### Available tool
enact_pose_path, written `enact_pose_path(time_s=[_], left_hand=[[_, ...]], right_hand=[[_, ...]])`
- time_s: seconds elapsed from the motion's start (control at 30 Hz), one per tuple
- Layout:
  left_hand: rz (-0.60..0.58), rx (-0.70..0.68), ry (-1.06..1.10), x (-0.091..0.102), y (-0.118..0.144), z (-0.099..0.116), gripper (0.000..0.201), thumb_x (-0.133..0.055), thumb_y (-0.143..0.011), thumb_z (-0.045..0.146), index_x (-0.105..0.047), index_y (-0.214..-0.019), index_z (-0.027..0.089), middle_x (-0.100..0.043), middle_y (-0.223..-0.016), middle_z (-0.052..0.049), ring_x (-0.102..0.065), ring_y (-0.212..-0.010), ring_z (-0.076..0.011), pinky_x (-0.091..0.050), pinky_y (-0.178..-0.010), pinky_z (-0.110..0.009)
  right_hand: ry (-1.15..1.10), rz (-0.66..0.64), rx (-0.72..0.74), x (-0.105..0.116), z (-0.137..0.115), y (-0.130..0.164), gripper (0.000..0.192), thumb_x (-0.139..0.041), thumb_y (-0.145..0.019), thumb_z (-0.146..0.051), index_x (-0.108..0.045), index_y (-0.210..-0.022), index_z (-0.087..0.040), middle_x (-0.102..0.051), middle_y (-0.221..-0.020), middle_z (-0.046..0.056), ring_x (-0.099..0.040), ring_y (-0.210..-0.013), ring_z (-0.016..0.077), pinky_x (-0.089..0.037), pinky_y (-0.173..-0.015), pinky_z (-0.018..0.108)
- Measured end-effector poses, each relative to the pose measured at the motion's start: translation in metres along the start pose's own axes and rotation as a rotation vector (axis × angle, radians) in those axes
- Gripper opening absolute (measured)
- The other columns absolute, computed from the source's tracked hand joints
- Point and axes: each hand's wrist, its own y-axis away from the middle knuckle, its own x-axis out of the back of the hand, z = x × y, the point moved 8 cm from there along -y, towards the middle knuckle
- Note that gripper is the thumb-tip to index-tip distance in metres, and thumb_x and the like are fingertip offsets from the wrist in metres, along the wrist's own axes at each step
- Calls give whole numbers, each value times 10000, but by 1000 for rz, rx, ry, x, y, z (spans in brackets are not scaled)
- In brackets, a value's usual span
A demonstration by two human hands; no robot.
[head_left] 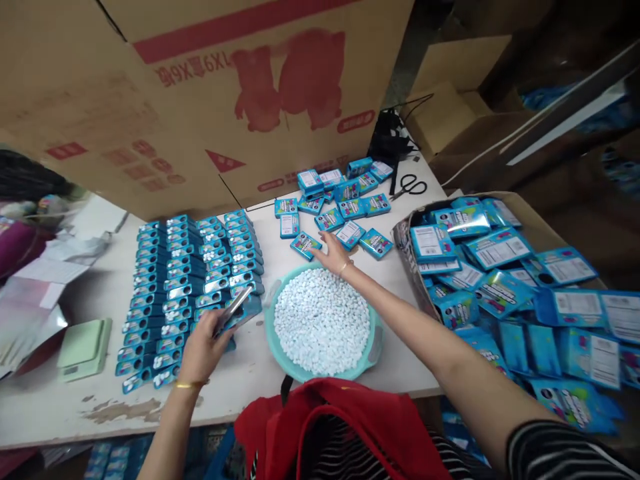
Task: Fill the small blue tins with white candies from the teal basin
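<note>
- Head view, lower centre-left: your left hand [203, 350] pinches a blue tin [235, 311] — it looks open, though it's blurred — at the lower right edge of the rows of tins [190, 280].
- Centre: your right hand [334, 253], fingers spread, rests on loose tins [345, 200] just beyond the basin of white tablets [320, 327].

Small blue packs are crowding a worn white desk [260, 373].

Rows of blue packs [190, 280] are lying on its left half, a teal basin [373, 347] of white tablets [320, 327] is sitting at the near edge, loose blue boxes [345, 200] are spreading behind it, black scissors [409, 187] are resting at the far right, and a green scale [83, 347] is sitting at the left end.
</note>
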Motion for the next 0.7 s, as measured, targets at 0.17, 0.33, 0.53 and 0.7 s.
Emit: enact_pose_path(time_s=[0.17, 0.33, 0.53, 0.7], left_hand=[[-150, 117, -103, -51, 4, -66, 278, -507, -828, 367, -556, -1058, 217, -611, -1051, -63, -622, -904, -215, -512, -731, -320], [-128, 227, -201, -81, 2, -77, 348, -431, -874, 323, -512, -1179, 178, -523, -1201, -134, -616, -946, -247, -529, -704, -351], [39, 69, -96, -65, 15, -24, 416, -407, -916, 431, -465, -1251, 190, -568, -1113, -111, -587, -1024, -244, -504, -866, -375], [-291, -45, -140, -104, 11, 40, 301, -391, -927, 277, -513, -1192, 202, -572, -1152, -95, -575, -1045, -227, -486, -865, -349]], right_hand=[[505, -339, -267, -57, 35, -64, 989, -712, -690, -541, -242, -1446, -110, -402, -1392, 212, -352, -1311, 352, -358, -1040, 466], [634, -402, -346, -90, 49, -80, 1092, -764, -628, -441, -147, -1479, -145, -439, -1354, 199, -418, -1250, 358, -401, -991, 466], [387, -130, -86, -34, 31, -54, 978, -690, -676, -391, -158, -1456, -137, -356, -1392, 189, -431, -1246, 309, -415, -1016, 403], [-158, 142, 53, 56, 19, 43, 983, -750, -634, -444, -210, -1411, -180, -435, -1330, 157, -437, -1244, 296, -383, -1049, 447]])
